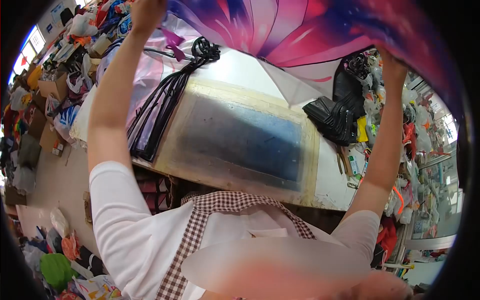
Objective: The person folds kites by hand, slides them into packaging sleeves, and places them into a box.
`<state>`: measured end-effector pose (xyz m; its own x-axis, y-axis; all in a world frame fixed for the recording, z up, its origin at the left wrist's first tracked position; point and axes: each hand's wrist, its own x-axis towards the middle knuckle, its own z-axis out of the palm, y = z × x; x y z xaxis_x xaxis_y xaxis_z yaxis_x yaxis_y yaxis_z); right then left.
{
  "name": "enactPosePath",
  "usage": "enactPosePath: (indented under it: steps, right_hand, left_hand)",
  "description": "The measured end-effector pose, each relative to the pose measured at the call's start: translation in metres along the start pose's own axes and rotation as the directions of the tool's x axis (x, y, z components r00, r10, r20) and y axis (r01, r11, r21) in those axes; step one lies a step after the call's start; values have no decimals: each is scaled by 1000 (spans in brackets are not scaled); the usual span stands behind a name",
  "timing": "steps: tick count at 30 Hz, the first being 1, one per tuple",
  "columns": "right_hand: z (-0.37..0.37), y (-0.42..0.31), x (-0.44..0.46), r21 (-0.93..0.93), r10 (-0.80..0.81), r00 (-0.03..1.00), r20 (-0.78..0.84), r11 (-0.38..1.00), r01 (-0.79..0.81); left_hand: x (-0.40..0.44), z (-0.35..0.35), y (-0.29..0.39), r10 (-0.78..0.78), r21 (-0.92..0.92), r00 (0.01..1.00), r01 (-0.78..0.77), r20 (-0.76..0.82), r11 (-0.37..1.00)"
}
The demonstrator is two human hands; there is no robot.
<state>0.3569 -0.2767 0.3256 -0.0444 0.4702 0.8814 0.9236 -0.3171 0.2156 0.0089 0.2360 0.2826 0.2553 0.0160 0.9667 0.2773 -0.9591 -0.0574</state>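
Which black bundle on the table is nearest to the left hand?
The long black straps, looped at their far end; the shorter black stack and the tangled black coil lie over toward the right hand.

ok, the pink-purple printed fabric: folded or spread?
Spread, where visible: the fabric stretches wide between the left hand and right hand, large print showing. Its top runs out of frame; can't tell there.

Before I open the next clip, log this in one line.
left hand: at printed fabric | right hand: gripping its edge | table: black straps, black stack
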Motion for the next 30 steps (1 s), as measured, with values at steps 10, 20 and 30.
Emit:
enactPosePath:
  steps: [10, 20, 30]
  right_hand:
    - [69, -204, -262, 560, 241, 732, 637, 508, -655]
    - [133, -211, -312, 37, 344, 254, 904, 527, -849]
    - [127, -232, -306, 131, 199, 512, 836, 833, -538]
  left_hand:
    - [-235, -56, 34, 211, -199, 545, -82, 811, 977]
    - [-359, -40, 246, 400, -595, 585, 182, 705, 783]
    - [-377, -122, 205, 10, -251, 619, 304, 785, 919]
